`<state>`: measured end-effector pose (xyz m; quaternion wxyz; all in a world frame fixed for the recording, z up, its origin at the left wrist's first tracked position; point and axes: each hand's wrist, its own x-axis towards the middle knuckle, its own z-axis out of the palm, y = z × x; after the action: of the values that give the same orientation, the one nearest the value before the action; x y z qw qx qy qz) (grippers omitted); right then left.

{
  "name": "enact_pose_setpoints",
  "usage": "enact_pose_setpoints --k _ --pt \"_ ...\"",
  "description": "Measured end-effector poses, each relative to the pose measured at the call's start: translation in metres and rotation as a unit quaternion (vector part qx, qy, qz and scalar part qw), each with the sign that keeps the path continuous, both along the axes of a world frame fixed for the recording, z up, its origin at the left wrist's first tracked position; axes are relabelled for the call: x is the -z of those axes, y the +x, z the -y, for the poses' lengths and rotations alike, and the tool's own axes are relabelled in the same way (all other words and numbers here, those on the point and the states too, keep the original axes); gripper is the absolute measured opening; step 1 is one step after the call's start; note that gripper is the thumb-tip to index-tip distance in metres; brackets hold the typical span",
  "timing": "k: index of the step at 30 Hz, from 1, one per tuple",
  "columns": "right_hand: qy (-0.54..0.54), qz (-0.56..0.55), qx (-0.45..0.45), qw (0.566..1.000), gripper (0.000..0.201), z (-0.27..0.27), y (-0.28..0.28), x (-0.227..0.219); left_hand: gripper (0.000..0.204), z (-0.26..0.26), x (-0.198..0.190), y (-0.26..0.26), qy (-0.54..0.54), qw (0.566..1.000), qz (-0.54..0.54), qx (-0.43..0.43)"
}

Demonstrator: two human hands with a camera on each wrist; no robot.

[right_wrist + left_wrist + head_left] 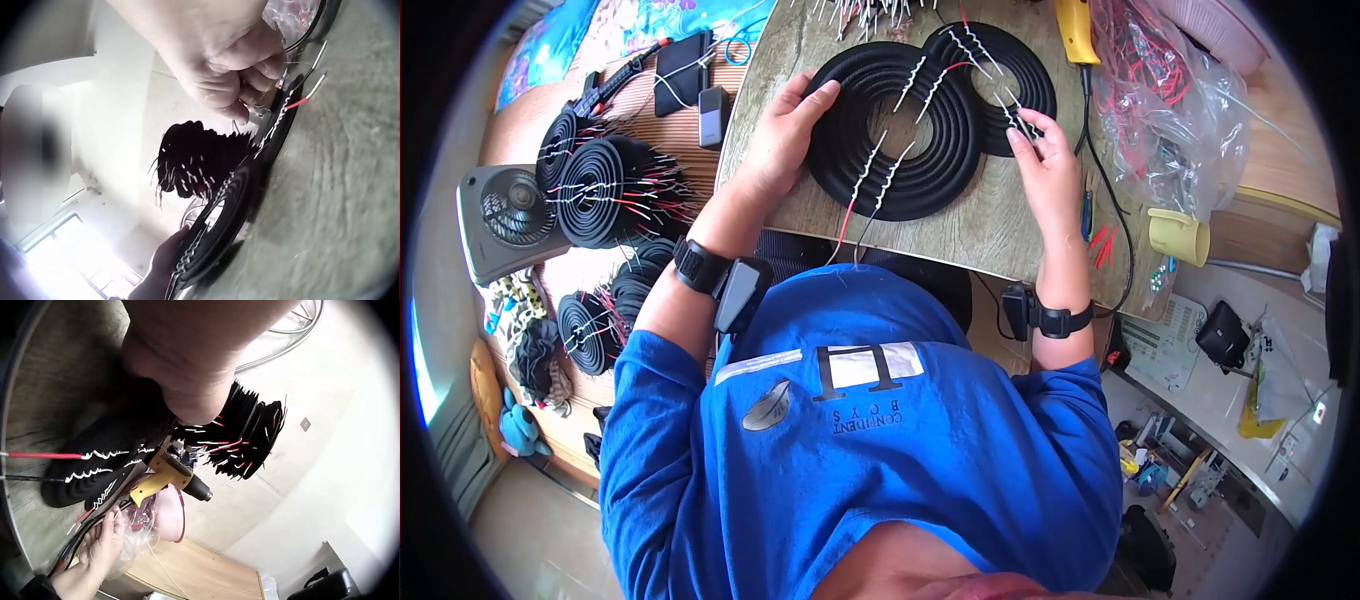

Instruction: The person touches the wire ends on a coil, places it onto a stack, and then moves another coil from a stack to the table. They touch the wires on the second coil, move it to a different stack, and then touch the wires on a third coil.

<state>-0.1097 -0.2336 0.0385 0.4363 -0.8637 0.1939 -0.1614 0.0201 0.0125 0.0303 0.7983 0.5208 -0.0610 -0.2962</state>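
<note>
A large flat coil of black tubing point(830, 165) lies on the wooden table, its ends finished with white twisted wires across the middle. My left hand point(785, 130) holds its left edge, thumb on top of the rim. Behind it, partly covered, is a smaller black coil point(1035, 75) with similar twisted ends. My right hand point(1048, 170) is at this coil's near right side, thumb and index finger pinching a thin wire end point(1022, 120). In the left wrist view, the right hand point(100, 547) shows the same pinch. The right wrist view shows its fingers point(250, 94) close beside the coils' rims.
A yellow heat gun point(1076, 35) and its black cord lie to the right, near a plastic bag of red wires point(1160, 100). A yellow cup point(1178, 237) sits at the table's right edge. More black coils point(605, 190) and a fan point(510, 215) are on the left.
</note>
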Motion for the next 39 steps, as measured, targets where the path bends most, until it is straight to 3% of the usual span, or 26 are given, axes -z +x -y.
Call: enact_pose_setpoints --k 5,9,10,13,22,30,33,39 --pt "-0.117 -0.071 0.061 0.989 0.024 0.026 0.002 -0.002 0.026 -0.014 0.005 0.015 0.018 1.000 -0.012 -0.014" --pt "-0.183 -0.011 0.023 0.983 0.029 0.033 0.011 0.014 0.025 -0.019 0.014 0.020 0.015 1.000 -0.015 -0.006" --pt "-0.183 -0.009 0.025 0.983 0.029 0.033 0.011 0.014 0.025 -0.019 0.015 0.021 0.015 1.000 -0.013 -0.005" --pt "-0.096 -0.158 0.057 0.981 0.031 0.018 0.016 0.001 0.025 -0.019 0.014 0.021 -0.002 0.999 -0.054 -0.004" --pt "-0.142 -0.144 0.053 0.978 0.032 0.022 0.015 0.008 0.024 -0.031 0.004 0.029 -0.018 0.996 -0.083 0.001" --pt "-0.132 -0.219 0.049 0.965 0.030 0.019 0.004 -0.004 0.023 -0.036 0.008 0.036 -0.021 0.998 -0.061 0.006" --pt "-0.138 -0.146 0.025 0.979 0.022 0.024 -0.009 0.006 0.023 -0.035 0.008 0.035 -0.014 0.998 -0.054 -0.001" --pt "-0.153 -0.127 0.030 0.980 0.025 0.027 -0.024 0.009 0.025 -0.035 0.013 0.036 0.002 0.999 -0.048 -0.004"
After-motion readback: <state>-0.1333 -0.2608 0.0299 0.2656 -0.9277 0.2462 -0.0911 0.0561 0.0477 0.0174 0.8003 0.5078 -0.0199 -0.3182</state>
